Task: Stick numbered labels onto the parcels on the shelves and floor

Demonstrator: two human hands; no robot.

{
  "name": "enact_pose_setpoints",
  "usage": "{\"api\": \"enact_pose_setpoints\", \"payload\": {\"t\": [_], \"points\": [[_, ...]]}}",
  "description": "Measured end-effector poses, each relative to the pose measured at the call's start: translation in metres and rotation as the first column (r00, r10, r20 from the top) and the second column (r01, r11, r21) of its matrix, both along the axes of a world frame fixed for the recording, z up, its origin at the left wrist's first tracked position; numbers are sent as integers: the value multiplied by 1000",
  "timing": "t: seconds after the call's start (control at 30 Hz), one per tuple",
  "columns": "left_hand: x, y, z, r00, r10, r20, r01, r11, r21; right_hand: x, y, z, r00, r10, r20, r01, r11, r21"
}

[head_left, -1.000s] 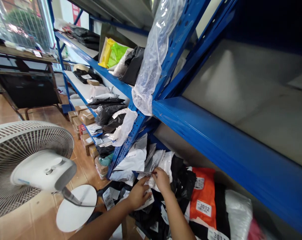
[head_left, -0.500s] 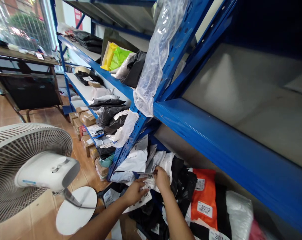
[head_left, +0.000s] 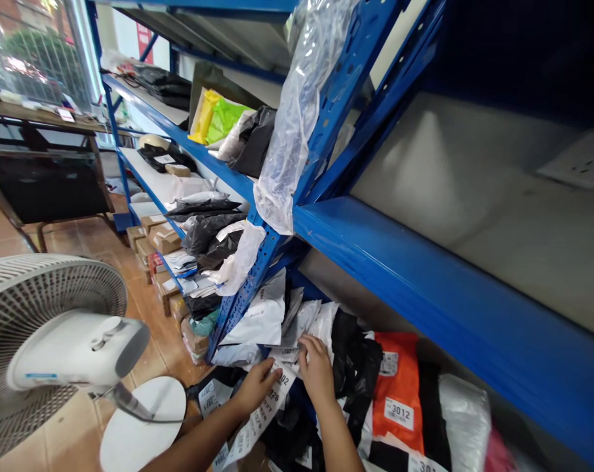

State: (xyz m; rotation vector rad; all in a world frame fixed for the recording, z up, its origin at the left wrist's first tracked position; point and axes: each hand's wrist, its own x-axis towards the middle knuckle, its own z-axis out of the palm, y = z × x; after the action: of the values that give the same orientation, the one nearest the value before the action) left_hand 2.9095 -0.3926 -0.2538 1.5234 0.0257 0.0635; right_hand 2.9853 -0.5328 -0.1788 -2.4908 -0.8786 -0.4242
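My left hand (head_left: pixel 255 387) is closed on a long white strip of number labels (head_left: pixel 257 423), pinched near its upper end. The strip hangs down to the lower left, and its top number ends in 002. To the right, my right hand (head_left: pixel 317 372) has its fingers bent and thumb apart against the white mailer bags (head_left: pixel 304 320). Whether its fingertips grip a bag's edge is hard to see. The bags stand upright in a row on the low shelf. Beside them are black mailer bags (head_left: pixel 346 341) and an orange mailer bag (head_left: pixel 396 387) labelled 3012.
A blue shelf beam (head_left: pixel 425 282) slopes across the right, above the bags. The blue upright post (head_left: pixel 240 295) stands left of my hands, wrapped partly in clear plastic (head_left: pixel 297 124). A white fan (head_left: pixel 80 341) is close on the left. Cardboard boxes (head_left: pixel 164 237) lie behind it.
My hands have moved apart a little. The left hand has drawn the label strip down and left, so more of it shows. My right hand's fingers have loosened near the white bags.
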Motion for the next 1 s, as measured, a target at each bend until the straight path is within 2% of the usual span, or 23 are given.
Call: {"api": "enact_pose_setpoints", "payload": {"t": [0.1,0.2,0.33,0.43,0.53,0.7,0.83,1.0], "points": [[-6,2,-7,999,-33,-10,33,999,6,-8,-3,-4,996,-92,12,91,995,49],[-8,3,-4,1000,-19,20,18,998,58,-12,-1,-6,994,-103,-17,104,995,11],[-5,2,8,991,47,125,-77,965,249,-10,10,4,989,-128,-74,119,985,-126],[1,2,15,995,-36,96,2,945,326,-5,17,16,974,-196,-109,170,963,-210],[8,0,16,993,-98,69,67,929,364,0,22,23,969,-214,-123,166,934,-317],[13,-4,13,988,-119,102,72,922,380,4,28,21,949,-291,-122,192,838,-510],[15,-1,12,988,-117,97,71,919,387,4,32,16,932,-348,-102,246,813,-528],[20,5,12,981,-181,64,137,894,426,4,35,10,921,-385,-65,298,800,-520]]}}
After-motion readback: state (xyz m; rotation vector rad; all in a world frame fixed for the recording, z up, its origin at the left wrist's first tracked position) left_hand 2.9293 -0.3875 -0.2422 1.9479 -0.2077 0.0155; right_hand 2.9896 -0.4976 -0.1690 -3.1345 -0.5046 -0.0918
